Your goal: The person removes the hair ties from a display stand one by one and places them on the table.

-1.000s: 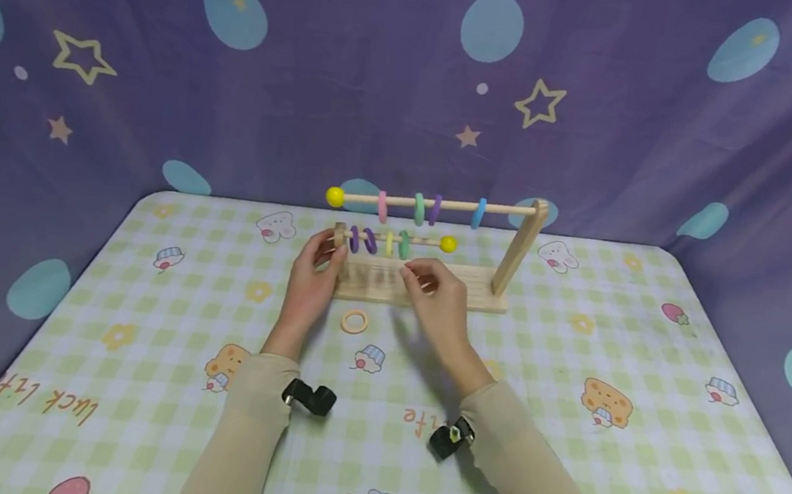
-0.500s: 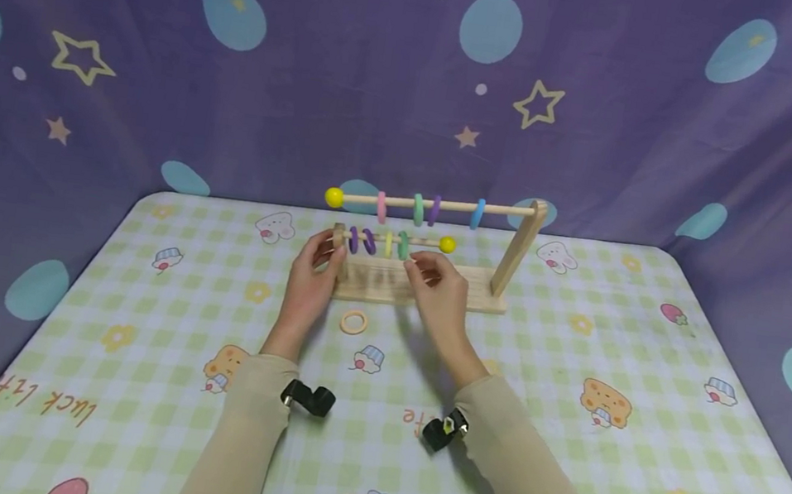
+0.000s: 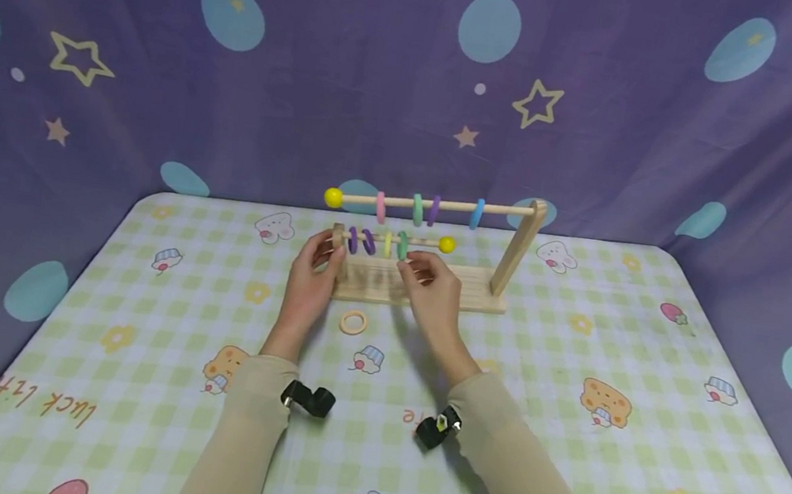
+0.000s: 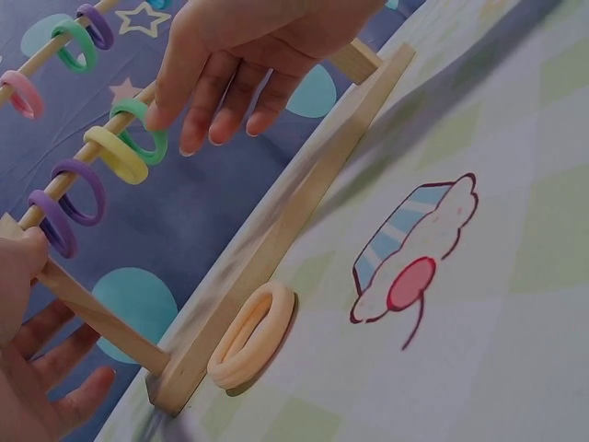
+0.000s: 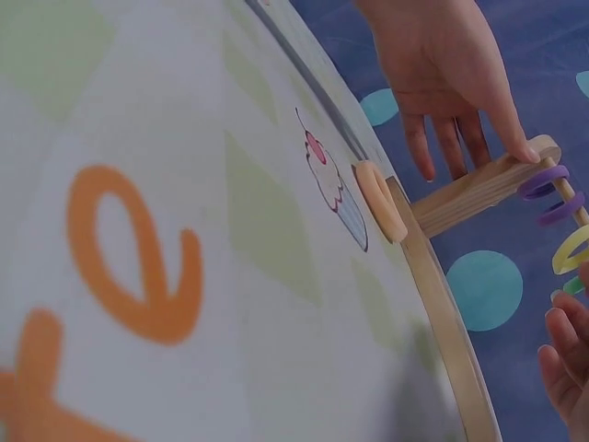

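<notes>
A wooden stand [image 3: 476,288] has two dowels with coloured rings on them. My left hand [image 3: 310,282] holds its left post [image 4: 106,313], thumb at the top by the dowel and fingers behind. My right hand [image 3: 437,296] pinches the lower edge of the green ring [image 4: 145,147] on the lower dowel between thumb and forefinger; its other fingers hang loosely. Left of that ring on the same dowel are a yellow ring [image 4: 117,157] and two purple rings [image 4: 81,193]. A plain wooden-coloured ring [image 3: 353,323] lies on the table in front of the stand.
The upper dowel [image 3: 365,199] carries pink, green, purple and blue rings and ends in a yellow ball [image 3: 333,197]. Another yellow ball [image 3: 447,245] caps the lower dowel's right end. A checked cloth covers the table [image 3: 141,414]; a purple curtain [image 3: 310,102] hangs behind.
My right hand has shifted slightly up and left, its fingertips coming to the lower green ring, while the right wrist swung left. The left hand stays on the post.
</notes>
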Demonstrator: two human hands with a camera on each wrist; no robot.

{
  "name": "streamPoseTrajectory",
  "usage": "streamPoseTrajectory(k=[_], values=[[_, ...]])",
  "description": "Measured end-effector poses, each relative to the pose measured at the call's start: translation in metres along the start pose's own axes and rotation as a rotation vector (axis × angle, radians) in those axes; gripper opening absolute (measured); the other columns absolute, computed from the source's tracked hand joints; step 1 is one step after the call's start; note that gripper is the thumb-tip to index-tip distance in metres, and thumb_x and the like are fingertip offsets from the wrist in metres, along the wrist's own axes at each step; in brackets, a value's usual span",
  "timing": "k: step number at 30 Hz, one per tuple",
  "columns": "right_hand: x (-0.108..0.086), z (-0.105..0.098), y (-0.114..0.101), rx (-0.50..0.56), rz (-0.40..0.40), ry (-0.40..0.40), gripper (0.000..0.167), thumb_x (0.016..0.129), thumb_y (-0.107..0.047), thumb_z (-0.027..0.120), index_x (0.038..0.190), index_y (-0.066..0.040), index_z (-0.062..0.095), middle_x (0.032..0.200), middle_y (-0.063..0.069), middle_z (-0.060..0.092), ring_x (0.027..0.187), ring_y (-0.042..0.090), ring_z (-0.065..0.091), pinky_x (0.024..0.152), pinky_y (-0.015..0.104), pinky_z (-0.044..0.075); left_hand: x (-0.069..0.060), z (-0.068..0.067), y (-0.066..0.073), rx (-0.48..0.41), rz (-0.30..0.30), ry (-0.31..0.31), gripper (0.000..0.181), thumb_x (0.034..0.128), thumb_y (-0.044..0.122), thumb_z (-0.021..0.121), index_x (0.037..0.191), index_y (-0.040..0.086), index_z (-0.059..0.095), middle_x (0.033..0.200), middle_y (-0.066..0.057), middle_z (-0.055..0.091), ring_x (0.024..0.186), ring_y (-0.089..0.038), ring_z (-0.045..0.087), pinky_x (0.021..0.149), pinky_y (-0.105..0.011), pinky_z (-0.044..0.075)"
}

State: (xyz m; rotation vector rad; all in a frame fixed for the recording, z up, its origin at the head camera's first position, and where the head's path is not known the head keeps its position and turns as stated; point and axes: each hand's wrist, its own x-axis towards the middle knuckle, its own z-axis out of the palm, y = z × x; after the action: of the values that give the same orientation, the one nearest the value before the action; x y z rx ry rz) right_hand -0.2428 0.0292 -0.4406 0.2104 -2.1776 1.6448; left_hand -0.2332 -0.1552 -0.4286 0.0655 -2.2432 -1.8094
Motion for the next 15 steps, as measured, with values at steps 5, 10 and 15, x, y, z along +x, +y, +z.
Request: streamPoseTrajectory(k=[5, 10, 15], values=[[0.001, 0.002, 0.001, -0.001, 0.008, -0.002, 0.016, 0.088, -0.011, 0.075, 0.100, -0.001, 0.072, 0.086, 0.010, 0.072, 0.073, 0.022, 0.064, 0.068, 0.028, 0.052, 0.000, -0.001, -0.001, -0.015, 0.008, -0.010, 0.044, 0.1029, 0.022, 0.055, 0.143, 0.005, 0.048, 0.136, -0.018, 0.054, 0.123, -0.030, 0.052, 0.103, -0.040, 0.045], [0.002, 0.004, 0.001, 0.010, 0.023, -0.011, 0.016, 0.090, -0.012, 0.074, 0.099, 0.000, 0.071, 0.087, 0.009, 0.072, 0.074, 0.021, 0.064, 0.069, 0.030, 0.053, 0.000, -0.002, -0.002, -0.032, 0.015, -0.026, 0.046, 0.1032, 0.024, 0.055, 0.144, 0.005, 0.047, 0.138, -0.020, 0.053, 0.124, -0.031, 0.051, 0.103, -0.042, 0.044], [0.002, 0.003, 0.002, 0.013, 0.017, -0.009, 0.017, 0.091, -0.013, 0.074, 0.099, 0.001, 0.071, 0.087, 0.009, 0.072, 0.074, 0.022, 0.064, 0.069, 0.033, 0.054, -0.007, -0.004, 0.018, -0.024, -0.014, -0.041, 0.046, 0.1042, 0.018, 0.052, 0.145, -0.001, 0.044, 0.140, -0.025, 0.050, 0.127, -0.036, 0.048, 0.104, -0.044, 0.043]])
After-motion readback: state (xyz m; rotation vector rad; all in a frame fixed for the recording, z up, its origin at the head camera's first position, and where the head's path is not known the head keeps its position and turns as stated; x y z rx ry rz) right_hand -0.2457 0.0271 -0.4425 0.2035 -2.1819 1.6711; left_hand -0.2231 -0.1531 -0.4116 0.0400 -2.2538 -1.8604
